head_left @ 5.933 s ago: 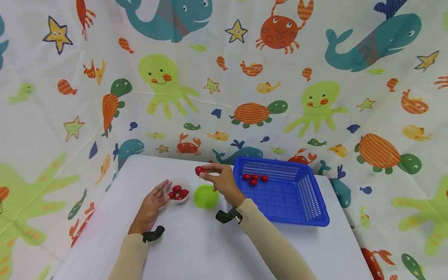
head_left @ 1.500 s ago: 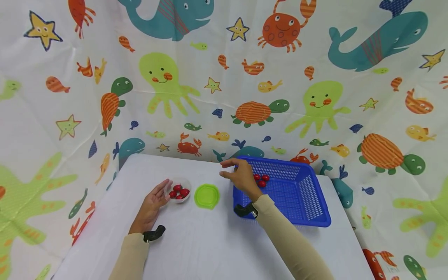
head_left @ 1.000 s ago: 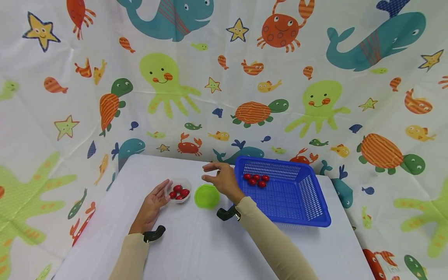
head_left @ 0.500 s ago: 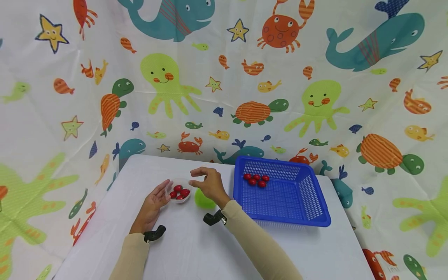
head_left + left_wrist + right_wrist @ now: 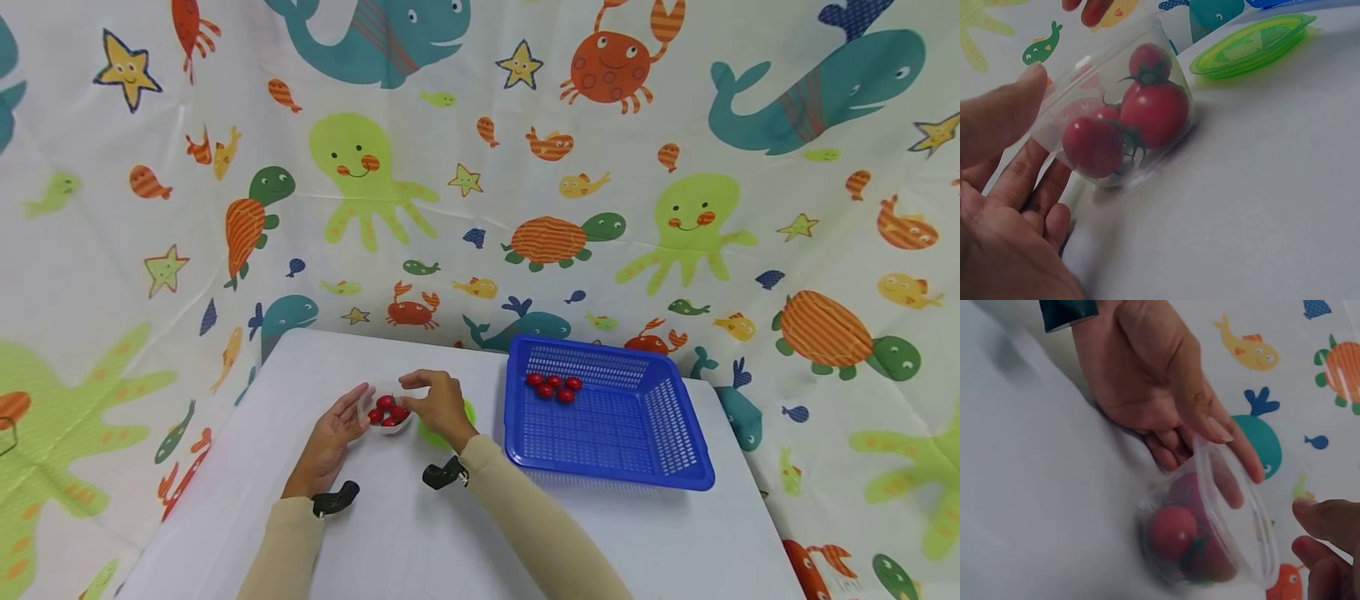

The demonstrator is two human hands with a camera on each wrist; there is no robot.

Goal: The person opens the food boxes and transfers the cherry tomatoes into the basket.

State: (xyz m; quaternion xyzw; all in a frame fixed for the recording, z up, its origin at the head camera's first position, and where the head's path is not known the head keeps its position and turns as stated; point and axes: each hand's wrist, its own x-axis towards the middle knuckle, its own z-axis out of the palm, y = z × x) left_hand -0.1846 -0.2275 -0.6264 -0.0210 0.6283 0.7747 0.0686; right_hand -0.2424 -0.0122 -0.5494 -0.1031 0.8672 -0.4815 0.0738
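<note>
White tabletop [image 5: 390, 533], rear tomato [image 5: 1107, 113] mostly hidden.

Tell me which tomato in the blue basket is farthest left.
The tomato at the left end of the back row; the other four lie further right.

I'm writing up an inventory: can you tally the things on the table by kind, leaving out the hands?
Blue plastic basket: 1
Clear plastic tub: 1
Green lid: 1
Tomatoes: 9 visible (5 in the basket, 4 in the tub)
Total: 12
</note>
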